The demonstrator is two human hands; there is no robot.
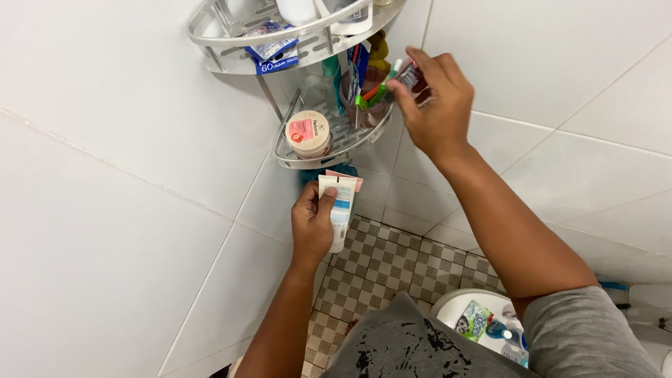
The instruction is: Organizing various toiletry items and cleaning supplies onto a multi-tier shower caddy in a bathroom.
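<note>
1. Head view, left hand: left hand (pixel 312 222) is closed around a white tube with a blue panel (pixel 340 210), thumb across its front, held upright just below the lower corner shelf (pixel 336 143). A pink-edged pack (pixel 346 175) shows behind the tube's top.
2. Head view, right hand: right hand (pixel 435 99) pinches a small dark item (pixel 410 75) between fingertips, raised level with the brown cup (pixel 364 98) that holds toothbrushes (pixel 378 85). What the item is I cannot tell.
3. Shelf contents: a round jar with a pink label (pixel 308 133) stands at the left of the lower shelf; the upper shelf (pixel 280 35) carries a blue-and-white packet (pixel 274 54) and white containers.
4. Handling, as a judgement: the pinch on the small item looks light, so a firmer fingertip grip and a slow wrist would keep it from catching the toothbrush heads just beside it. The tube seems secure in the full-hand grasp.
5. Edges: the wire rail of the lower shelf sits between the two hands, and the upper shelf overhangs the cup, so approach room is from the front and right, not from above.
6. Open room: the white tiled walls (pixel 119 210) close in the corner on both sides; below, over the chequered floor (pixel 392 259), the space is free. A toilet tank lid (pixel 455 304) bearing small packets lies low at the right, well apart.
</note>
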